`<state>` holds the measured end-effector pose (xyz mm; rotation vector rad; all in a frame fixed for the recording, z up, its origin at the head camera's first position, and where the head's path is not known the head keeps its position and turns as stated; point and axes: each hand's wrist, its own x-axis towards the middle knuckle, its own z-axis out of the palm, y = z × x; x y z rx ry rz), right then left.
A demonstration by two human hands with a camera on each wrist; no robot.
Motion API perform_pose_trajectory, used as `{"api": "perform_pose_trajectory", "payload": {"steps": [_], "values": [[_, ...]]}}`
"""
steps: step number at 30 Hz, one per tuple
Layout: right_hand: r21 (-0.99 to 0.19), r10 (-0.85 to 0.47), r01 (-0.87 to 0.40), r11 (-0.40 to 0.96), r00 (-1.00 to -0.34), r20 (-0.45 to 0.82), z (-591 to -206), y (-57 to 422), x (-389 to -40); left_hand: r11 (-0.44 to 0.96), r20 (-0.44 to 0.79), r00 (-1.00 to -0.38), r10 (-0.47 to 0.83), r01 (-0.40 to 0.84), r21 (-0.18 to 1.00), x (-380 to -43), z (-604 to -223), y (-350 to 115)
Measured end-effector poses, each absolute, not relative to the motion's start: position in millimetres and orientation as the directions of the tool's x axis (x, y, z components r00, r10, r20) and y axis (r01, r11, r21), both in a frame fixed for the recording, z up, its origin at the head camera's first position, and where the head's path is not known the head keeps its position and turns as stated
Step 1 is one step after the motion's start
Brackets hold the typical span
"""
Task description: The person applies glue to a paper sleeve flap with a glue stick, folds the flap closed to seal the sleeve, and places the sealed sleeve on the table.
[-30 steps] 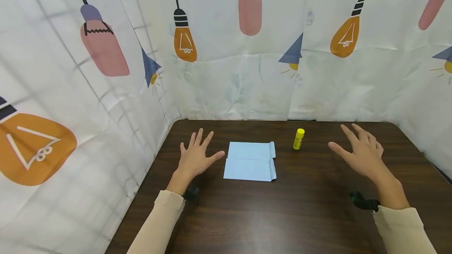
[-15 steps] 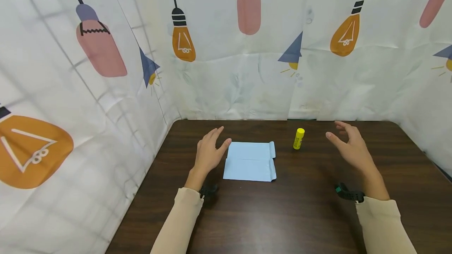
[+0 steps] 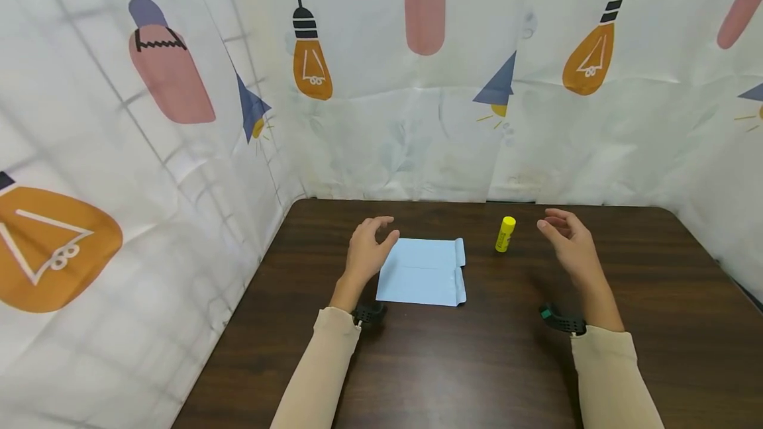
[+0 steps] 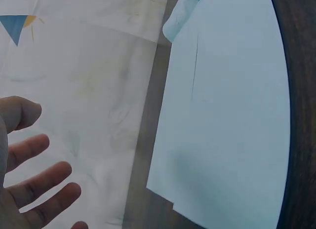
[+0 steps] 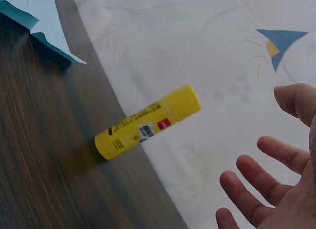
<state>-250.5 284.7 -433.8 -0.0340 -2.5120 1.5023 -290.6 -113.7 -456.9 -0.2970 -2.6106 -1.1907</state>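
A light blue folded sheet of paper point(image 3: 422, 273) lies flat on the dark table, with a crease across it and small flaps on its right side. My left hand point(image 3: 368, 250) hovers at the paper's left edge, fingers apart and holding nothing. Upright on the table stands a yellow glue stick point(image 3: 505, 234), its cap on. To the right of it my right hand point(image 3: 569, 243) is held in the air, thumb and fingers spread around nothing. The right wrist view shows the glue stick point(image 5: 148, 123) a short way from the fingertips.
The brown wooden table point(image 3: 477, 363) reaches back to a white curtain point(image 3: 369, 144) printed with lamps and bulbs. Another stretch of curtain runs along the left side. A dark band sits on each wrist.
Both hands have moved inward: the left one rightward to the paper's edge, the right one leftward toward the glue stick. Their fingers have bent a little. Paper and glue stick stay in place.
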Motion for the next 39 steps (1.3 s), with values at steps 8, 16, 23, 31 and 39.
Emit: {"api": "perform_pose_trajectory", "payload": {"steps": [8, 16, 23, 31, 39], "values": [[-0.904, 0.085, -0.079, 0.421, -0.988, 0.125, -445.0, 273.9, -259.7, 0.62, 0.274, -0.945, 0.177, 0.324, 0.715, -293.7, -468.0, -105.6], [-0.918, 0.043, -0.032, 0.394, -0.998, 0.053, -462.2, 270.8, -269.1, 0.655, 0.209, -0.924, 0.319, 0.374, 0.656, -296.6, -473.9, -98.2], [-0.924, 0.02, -0.008, 0.383, -1.0, 0.017, -472.4, 267.0, -274.0, 0.665, 0.128, -0.892, 0.434, 0.413, 0.622, -295.1, -477.3, -93.1], [-0.916, -0.018, -0.009, 0.4, -1.0, 0.002, -479.9, 256.6, -280.6, 0.704, 0.092, -0.864, 0.495, 0.46, 0.541, -292.7, -477.3, -88.9], [-0.907, -0.024, 0.049, 0.419, -0.998, -0.065, -487.7, 254.4, -280.2, 0.748, 0.048, -0.864, 0.501, 0.46, 0.478, -290.1, -481.6, -83.2]]}}
